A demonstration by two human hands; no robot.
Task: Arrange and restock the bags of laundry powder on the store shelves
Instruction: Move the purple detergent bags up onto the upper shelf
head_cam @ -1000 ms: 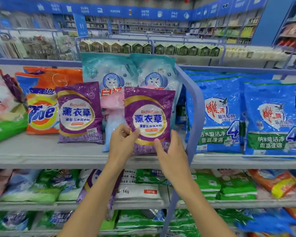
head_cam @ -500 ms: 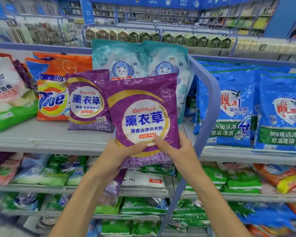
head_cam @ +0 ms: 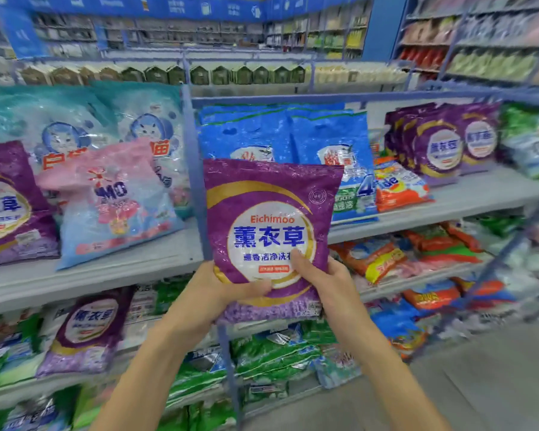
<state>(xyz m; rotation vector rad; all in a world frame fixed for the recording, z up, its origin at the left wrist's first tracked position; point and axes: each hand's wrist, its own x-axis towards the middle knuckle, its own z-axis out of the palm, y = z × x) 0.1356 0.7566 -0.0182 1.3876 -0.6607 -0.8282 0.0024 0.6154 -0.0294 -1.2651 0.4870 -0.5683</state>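
Observation:
I hold a purple Eichimoo laundry powder bag point(head_cam: 271, 213) upright in front of the shelves. My left hand point(head_cam: 221, 293) grips its lower left corner with the thumb across the front. My right hand point(head_cam: 327, 281) grips the lower right edge, thumb on the white label. The bag hangs in the air before the blue upright post point(head_cam: 192, 169) between two shelf bays. A matching purple bag point(head_cam: 7, 206) stands at the far left of the upper shelf. Several more purple bags point(head_cam: 439, 144) stand on the same shelf at the right.
A pink and blue bag point(head_cam: 112, 206) leans on the grey upper shelf point(head_cam: 106, 272) before two teal cat bags point(head_cam: 75, 126). Blue bags point(head_cam: 293, 135) and an orange Tide bag point(head_cam: 399, 188) fill the right bay. Lower shelves hold green, orange and purple bags. Grey floor point(head_cam: 479, 368) lies right.
Both hands lifted the purple bag off the upper shelf and drew it toward me. My view swung right, so the right bay with more purple bags came into sight.

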